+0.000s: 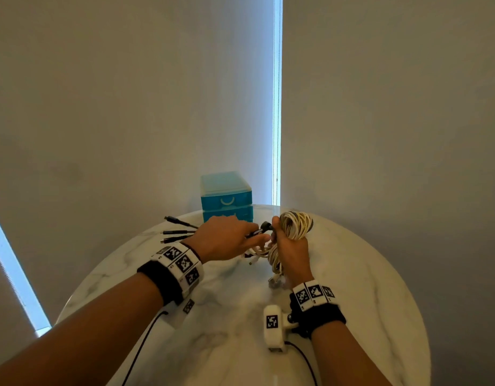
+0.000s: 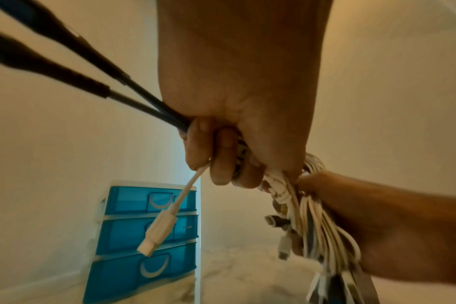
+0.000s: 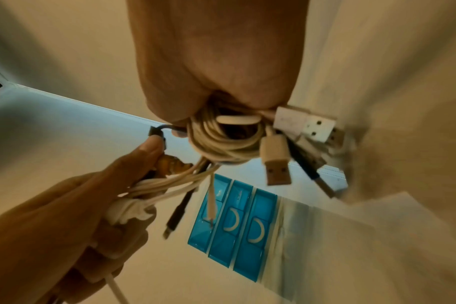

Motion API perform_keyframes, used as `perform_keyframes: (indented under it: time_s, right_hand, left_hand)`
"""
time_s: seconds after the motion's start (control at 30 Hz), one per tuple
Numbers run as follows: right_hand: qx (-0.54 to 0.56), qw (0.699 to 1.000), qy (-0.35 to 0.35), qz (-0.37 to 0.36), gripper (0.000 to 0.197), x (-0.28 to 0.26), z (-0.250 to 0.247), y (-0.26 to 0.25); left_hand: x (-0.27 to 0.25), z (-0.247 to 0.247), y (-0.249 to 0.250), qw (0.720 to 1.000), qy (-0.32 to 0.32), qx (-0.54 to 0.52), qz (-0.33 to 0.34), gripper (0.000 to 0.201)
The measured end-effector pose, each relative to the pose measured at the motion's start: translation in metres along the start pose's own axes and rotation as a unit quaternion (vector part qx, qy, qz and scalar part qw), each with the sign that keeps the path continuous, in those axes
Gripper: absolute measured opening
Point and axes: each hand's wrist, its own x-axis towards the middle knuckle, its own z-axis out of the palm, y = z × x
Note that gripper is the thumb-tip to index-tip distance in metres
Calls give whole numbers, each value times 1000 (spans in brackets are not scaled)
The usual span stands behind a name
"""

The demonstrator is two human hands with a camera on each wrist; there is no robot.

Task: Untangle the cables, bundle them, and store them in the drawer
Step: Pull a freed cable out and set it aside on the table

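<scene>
Right hand was clenched round a coiled bundle of white cables, held just above the middle of the marble table. Left hand, touching it, gripped loose cable ends, black plugs sticking out behind its fist. Blue drawer unit stood at the table's far edge, its drawers closed.

Both forearms reach forward, hands meeting at centre. The left hand lies knuckles-up, fingers curled round cable ends (thumb hidden). The right hand stands upright, fist closed round a cable coil.
</scene>
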Motion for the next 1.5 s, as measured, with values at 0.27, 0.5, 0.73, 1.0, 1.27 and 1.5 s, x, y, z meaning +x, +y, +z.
perform_keyframes:
  time_s: [0.27, 0.5, 0.73, 1.0, 1.27, 1.5]
  right_hand:
    - [105, 984, -54, 134, 39, 5, -4, 5]
    - [32, 991, 17, 130, 45, 11, -11, 11]
    - [54, 990, 29, 124, 37, 3, -5, 8]
    - [71, 990, 46, 114, 31, -10, 0, 1]
    - [41, 991, 128, 0, 46, 0, -2, 0]
    - [-80, 996, -20, -20, 66, -15, 4, -8]
  left_hand:
    - [25, -14, -4, 960, -169, -218, -48, 48]
    - [11, -26, -9, 998, -5, -43, 47, 64]
    - [13, -30, -2, 985, -35, 141, 92, 53]
    - [14, -30, 17, 967, -167, 191, -9, 73]
    - [7, -22, -6, 975, -94, 200, -33, 87]
    - [20, -38, 3, 979, 12, 199, 49, 53]
